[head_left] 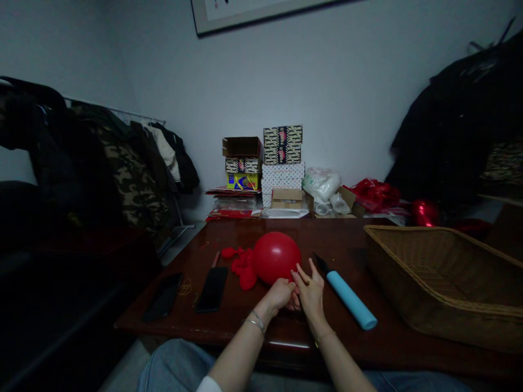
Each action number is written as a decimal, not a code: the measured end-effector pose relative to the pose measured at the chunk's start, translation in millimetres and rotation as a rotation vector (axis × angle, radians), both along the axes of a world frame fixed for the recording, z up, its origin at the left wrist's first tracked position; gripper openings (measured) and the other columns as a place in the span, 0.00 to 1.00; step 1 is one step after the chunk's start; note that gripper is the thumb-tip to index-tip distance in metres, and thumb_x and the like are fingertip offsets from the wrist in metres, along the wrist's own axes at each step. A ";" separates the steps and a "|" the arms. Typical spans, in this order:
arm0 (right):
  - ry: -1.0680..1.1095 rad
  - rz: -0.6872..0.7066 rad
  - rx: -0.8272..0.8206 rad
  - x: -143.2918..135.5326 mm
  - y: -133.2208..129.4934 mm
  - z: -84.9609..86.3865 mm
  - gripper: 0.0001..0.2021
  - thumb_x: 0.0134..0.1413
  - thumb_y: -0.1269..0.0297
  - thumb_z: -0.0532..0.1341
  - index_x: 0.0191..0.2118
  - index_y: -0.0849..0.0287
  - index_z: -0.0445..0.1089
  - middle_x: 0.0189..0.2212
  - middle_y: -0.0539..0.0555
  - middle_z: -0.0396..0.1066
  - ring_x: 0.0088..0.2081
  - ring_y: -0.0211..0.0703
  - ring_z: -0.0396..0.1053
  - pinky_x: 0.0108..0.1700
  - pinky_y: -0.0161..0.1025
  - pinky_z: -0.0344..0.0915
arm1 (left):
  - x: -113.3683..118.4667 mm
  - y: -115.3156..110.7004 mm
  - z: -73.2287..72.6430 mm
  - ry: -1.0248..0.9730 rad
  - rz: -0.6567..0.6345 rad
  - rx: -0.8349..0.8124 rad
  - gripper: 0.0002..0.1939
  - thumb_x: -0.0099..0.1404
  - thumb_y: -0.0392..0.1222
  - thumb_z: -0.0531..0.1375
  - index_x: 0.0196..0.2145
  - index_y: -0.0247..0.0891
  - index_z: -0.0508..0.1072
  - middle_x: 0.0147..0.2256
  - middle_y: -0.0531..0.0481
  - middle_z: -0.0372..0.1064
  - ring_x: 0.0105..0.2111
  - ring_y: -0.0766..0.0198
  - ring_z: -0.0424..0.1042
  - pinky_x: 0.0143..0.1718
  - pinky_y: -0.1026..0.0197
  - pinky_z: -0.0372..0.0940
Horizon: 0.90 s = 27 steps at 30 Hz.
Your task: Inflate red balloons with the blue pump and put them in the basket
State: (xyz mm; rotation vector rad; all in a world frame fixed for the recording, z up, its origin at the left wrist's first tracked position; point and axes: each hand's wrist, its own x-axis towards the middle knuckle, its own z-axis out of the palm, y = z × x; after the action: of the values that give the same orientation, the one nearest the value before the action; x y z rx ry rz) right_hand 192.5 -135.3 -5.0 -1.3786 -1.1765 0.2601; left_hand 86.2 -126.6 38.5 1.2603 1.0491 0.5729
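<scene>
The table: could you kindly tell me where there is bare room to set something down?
The table looks bare between the red balloon and the boxes behind it, and between the blue pump and the basket. Left of the balloon is crowded with limp balloons and two phones.

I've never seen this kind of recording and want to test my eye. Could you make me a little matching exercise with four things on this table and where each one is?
Things
1. Inflated balloon
2. Light-blue tube
3. Wicker basket
4. Thin yellow loops

Places
A. Between two dark, phone-like slabs
B. At the left hand and right hand
C. Lying just to the right of the right hand, its black tip pointing away from the person
D. At the far right of the table

Right pairs: 1-B, 2-C, 3-D, 4-A
</scene>
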 end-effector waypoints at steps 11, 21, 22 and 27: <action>-0.589 0.224 -0.006 28.4 -9.1 53.4 0.30 0.56 0.52 0.56 0.63 0.45 0.48 0.67 0.53 0.32 0.65 0.54 0.20 0.60 0.62 0.38 | -38.8 19.3 47.2 0.184 -0.264 0.161 0.26 0.59 0.62 0.49 0.24 0.33 0.65 0.16 0.47 0.68 0.18 0.64 0.68 0.27 0.60 0.62; -1.091 0.310 0.146 16.9 -16.0 119.7 0.27 0.47 0.52 0.64 0.55 0.49 0.64 0.65 0.55 0.44 0.65 0.57 0.29 0.59 0.67 0.30 | -49.0 -6.1 129.0 1.046 -0.412 1.053 0.15 0.64 0.44 0.52 0.26 0.36 0.73 0.31 0.36 0.74 0.34 0.49 0.74 0.37 0.51 0.65; -1.043 0.315 0.139 15.6 -17.2 121.8 0.25 0.47 0.53 0.64 0.53 0.49 0.66 0.65 0.54 0.44 0.65 0.57 0.30 0.59 0.66 0.28 | -49.9 -8.8 136.3 1.093 -0.380 1.098 0.14 0.64 0.44 0.52 0.28 0.36 0.74 0.31 0.36 0.74 0.34 0.49 0.75 0.37 0.51 0.66; -0.593 0.440 0.036 17.5 -18.7 129.6 0.19 0.45 0.55 0.66 0.46 0.46 0.71 0.62 0.53 0.52 0.64 0.56 0.40 0.59 0.65 0.26 | -61.6 -13.9 158.0 1.104 -0.317 1.296 0.10 0.65 0.39 0.53 0.39 0.37 0.74 0.32 0.39 0.74 0.36 0.52 0.75 0.40 0.54 0.65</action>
State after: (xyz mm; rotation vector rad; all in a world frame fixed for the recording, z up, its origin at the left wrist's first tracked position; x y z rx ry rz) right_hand 210.0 -154.0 124.7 -1.1830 -1.9719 0.1360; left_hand 24.6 -140.4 196.6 3.0385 1.3030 0.2220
